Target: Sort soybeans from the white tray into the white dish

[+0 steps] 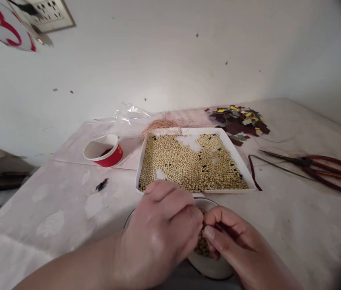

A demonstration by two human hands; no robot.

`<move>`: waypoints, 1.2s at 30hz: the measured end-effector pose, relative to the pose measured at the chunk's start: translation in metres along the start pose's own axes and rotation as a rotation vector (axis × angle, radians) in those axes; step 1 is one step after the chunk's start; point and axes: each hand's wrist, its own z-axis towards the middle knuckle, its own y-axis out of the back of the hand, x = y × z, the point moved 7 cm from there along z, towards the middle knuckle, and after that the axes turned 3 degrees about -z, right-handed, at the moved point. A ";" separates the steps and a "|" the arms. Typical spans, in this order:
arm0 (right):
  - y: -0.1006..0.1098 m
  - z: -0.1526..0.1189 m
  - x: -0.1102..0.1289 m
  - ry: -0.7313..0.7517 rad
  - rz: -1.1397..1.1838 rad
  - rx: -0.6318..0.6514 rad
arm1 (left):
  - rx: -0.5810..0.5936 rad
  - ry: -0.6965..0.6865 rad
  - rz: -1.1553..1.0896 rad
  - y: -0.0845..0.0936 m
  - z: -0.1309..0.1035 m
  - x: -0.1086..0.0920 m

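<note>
Working with both hands over the bowl (214, 268), in front of the white tray (239, 159) on the counter (76, 209). Seemingly midway through a fine two-handed step with the beads (201, 246), lying loose in the bowl between the hands and spread across the tray beyond. Curling the left hand (161, 229) inward, back to the view; cannot tell from here about any grip beneath it. Bringing the fingers of the right hand (236, 241) to a narrow pinch just beside the left; cannot tell about full closure or anything held. Calls next, by that reading, for small, steady motions and a light pinch above the bowl, to catch anything dropped.
</note>
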 end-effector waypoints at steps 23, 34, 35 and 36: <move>0.008 0.003 -0.011 -0.023 0.147 -0.159 | 0.374 0.315 0.326 -0.035 -0.006 0.122; 0.008 0.003 -0.014 -0.030 0.106 -0.129 | 0.438 0.295 0.299 -0.036 -0.005 0.118; 0.008 0.003 -0.014 -0.030 0.102 -0.130 | 0.448 0.301 0.297 -0.036 -0.005 0.119; 0.008 0.003 -0.014 -0.032 0.096 -0.132 | 0.455 0.309 0.298 -0.036 -0.005 0.119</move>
